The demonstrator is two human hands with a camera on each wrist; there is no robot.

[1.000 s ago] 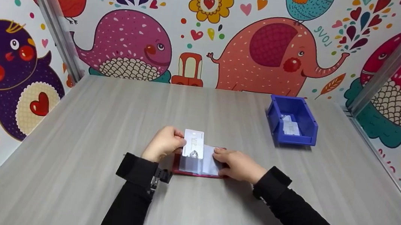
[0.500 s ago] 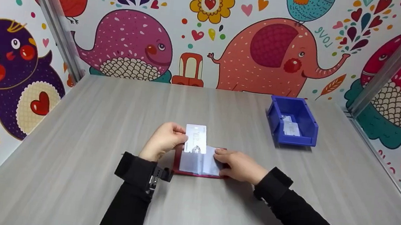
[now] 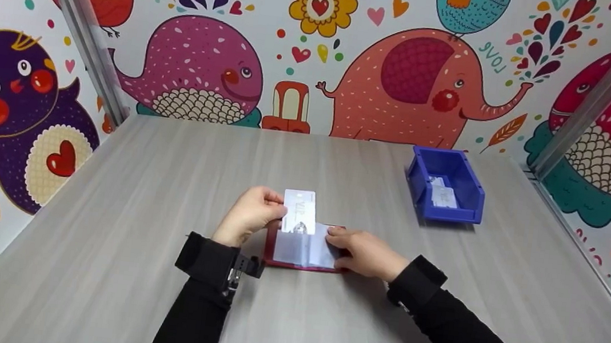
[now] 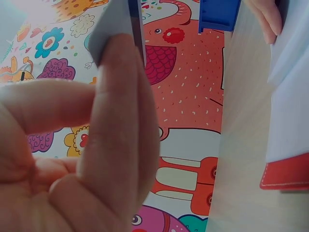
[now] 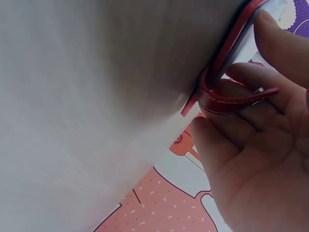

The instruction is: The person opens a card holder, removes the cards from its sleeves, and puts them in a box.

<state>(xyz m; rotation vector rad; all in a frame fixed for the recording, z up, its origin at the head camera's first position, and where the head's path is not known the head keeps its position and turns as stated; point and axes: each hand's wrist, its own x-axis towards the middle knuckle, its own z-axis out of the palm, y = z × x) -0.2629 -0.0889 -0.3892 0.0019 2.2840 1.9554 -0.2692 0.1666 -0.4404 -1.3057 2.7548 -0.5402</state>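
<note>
My left hand (image 3: 252, 212) pinches a white VIP card (image 3: 299, 211) by its left edge, between thumb and fingers. The card stands upright over a red card holder (image 3: 270, 248) that lies spread on the table, and its lower edge overlaps the top of the left clear sleeve (image 3: 290, 248). My right hand (image 3: 368, 252) grips the holder's right side, thumb on the sleeves (image 3: 321, 248). In the right wrist view, a red strap with a metal snap (image 5: 222, 104) curves out beside the fingers. The left wrist view shows the card (image 4: 111, 26) edge-on at the fingertips.
A blue bin (image 3: 453, 213) with a few white cards (image 3: 443, 196) in it stands at the back right of the wooden table (image 3: 180, 163). Printed walls with metal corner posts (image 3: 77, 25) close off the back and sides.
The card in my left hand has moved slightly up and away from the holder, and then stays almost still. My right hand keeps its grip on the holder.
</note>
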